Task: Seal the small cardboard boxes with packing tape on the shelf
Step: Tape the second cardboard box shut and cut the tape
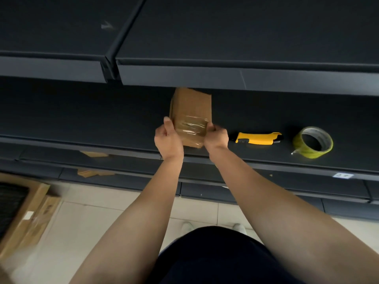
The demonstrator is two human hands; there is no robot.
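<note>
A small brown cardboard box [190,107] stands on the dark shelf [102,119], its far end hidden under the shelf above. Clear packing tape [191,127] shines across its near end. My left hand [168,138] grips the box's left side, thumb up along the edge. My right hand [216,136] grips its right side with fingers curled onto the tape. To the right on the same shelf lie a yellow utility knife [256,137] and a roll of yellowish packing tape [312,142] with a loose tail.
The upper shelf [184,76] overhangs close above the box. Flat cardboard pieces [94,173] lie on the lower shelves at the left. Large cardboard cartons [30,212] sit on the tiled floor at the lower left.
</note>
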